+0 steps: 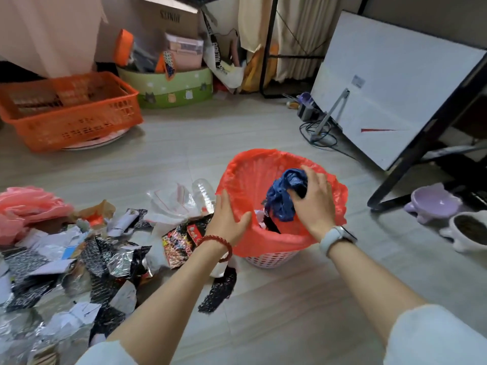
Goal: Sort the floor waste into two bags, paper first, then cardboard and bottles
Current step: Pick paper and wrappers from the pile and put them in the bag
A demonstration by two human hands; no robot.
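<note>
A red plastic bag (266,164) lines a white perforated bin (271,259) on the floor in the middle. My left hand (228,217) grips the bag's near left rim. My right hand (313,198) is over the bag's mouth, fingers closed on a crumpled blue paper wad (282,198) inside it. A heap of torn paper, foil and printed wrappers (66,264) covers the floor at the left. A clear plastic bottle (203,191) and clear zip bags (171,204) lie just left of the bin. A second red bag (29,206) lies bunched at the far left.
An orange crate (68,111) and a green round box (168,88) of clutter stand at the back left. A white board (390,90) leans at the right on a black frame, cables at its foot. Two pet bowls (434,204) sit at the right edge.
</note>
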